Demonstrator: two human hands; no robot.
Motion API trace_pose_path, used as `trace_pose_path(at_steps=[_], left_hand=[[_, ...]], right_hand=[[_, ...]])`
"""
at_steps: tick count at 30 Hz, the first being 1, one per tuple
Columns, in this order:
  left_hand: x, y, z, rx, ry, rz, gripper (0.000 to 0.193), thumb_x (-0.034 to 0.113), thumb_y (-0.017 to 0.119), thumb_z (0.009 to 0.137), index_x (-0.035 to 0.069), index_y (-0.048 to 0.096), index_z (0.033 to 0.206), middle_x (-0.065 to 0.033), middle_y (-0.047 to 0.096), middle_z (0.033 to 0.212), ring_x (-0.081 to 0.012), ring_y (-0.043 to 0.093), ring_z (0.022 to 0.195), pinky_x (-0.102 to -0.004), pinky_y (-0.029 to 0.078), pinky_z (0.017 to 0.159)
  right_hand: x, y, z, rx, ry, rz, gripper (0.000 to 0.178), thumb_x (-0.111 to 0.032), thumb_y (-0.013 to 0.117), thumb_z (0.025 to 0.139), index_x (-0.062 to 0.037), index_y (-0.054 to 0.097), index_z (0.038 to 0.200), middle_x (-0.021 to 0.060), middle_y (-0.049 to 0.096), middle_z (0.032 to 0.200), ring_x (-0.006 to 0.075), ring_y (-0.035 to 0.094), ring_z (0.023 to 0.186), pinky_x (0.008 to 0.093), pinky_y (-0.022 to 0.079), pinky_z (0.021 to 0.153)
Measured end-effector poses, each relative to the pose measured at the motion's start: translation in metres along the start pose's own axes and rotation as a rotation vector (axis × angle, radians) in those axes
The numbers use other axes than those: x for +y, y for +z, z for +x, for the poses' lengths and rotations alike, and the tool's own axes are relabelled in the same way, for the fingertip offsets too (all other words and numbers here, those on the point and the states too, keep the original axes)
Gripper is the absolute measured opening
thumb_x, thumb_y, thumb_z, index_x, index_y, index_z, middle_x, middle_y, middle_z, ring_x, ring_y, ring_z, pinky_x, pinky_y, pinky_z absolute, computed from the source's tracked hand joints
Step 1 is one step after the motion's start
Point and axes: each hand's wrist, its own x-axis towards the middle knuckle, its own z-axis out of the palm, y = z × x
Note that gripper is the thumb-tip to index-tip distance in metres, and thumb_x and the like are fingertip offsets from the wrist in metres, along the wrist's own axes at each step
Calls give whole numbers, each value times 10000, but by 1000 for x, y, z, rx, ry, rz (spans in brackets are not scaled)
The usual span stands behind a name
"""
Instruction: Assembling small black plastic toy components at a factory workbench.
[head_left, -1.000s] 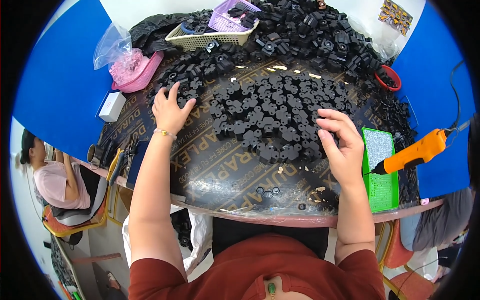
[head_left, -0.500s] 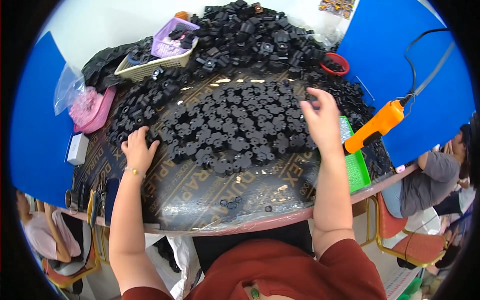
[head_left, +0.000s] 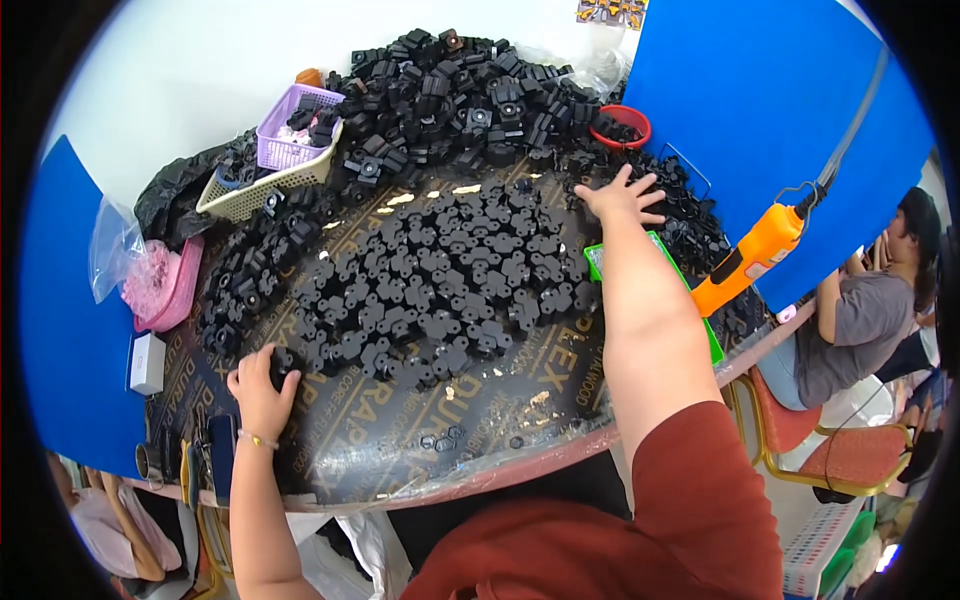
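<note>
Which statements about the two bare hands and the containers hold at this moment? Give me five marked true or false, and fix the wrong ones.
1. The right hand is spread open, fingers apart. True.
2. The left hand grips the orange-and-black power screwdriver. False: neither hand is on it; it is to the right of the right forearm.
3. The lavender plastic basket has black parts in it. True.
4. The round red plastic bowl is empty. False: small dark parts lie in it.
5. The small white rectangular box is to the right of the left hand. False: it is to the left.
</note>
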Motion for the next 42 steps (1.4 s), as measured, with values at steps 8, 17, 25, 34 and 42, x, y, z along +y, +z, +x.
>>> trace_pose_path(at_steps=[8,17,25,34,42], left_hand=[[7,-2,-2,6,-18,19,568,221,776,762,73,550,1262,-131,587,1183,-322,504,1194,-505,306,1056],[-3,6,9,-5,-64,71,590,219,781,778,66,529,1289,-127,588,1185,-305,516,1187,-484,314,1057],[-16,12,16,59,-16,225,588,195,744,824,45,478,1326,-130,571,1274,-313,465,1313,-592,138,1187],[-1,6,18,-7,49,-14,636,-20,710,768,32,445,1344,-169,499,1358,-387,506,1217,-437,405,1060],[-3,-10,27,127,-175,-315,491,59,726,835,-2,510,1272,-155,597,1077,-281,597,961,-342,481,890]], right_hand=[[19,2,66,-33,-57,-158,946,-700,623,805,-370,191,1579,131,-2,1667,451,78,1501,700,216,1110],[11,0,61,-60,-100,-43,911,-684,633,786,-294,321,1548,165,153,1632,446,98,1495,760,203,1088],[20,11,78,-12,-155,-115,774,-516,644,830,-282,377,1518,158,274,1567,458,169,1457,664,397,1017],[13,8,67,-76,-268,-128,653,-468,697,834,-239,518,1418,135,354,1528,437,287,1409,604,415,1043],[31,7,69,18,-399,-137,544,-352,730,753,-158,658,1255,178,585,1314,362,548,1232,494,396,1062]])
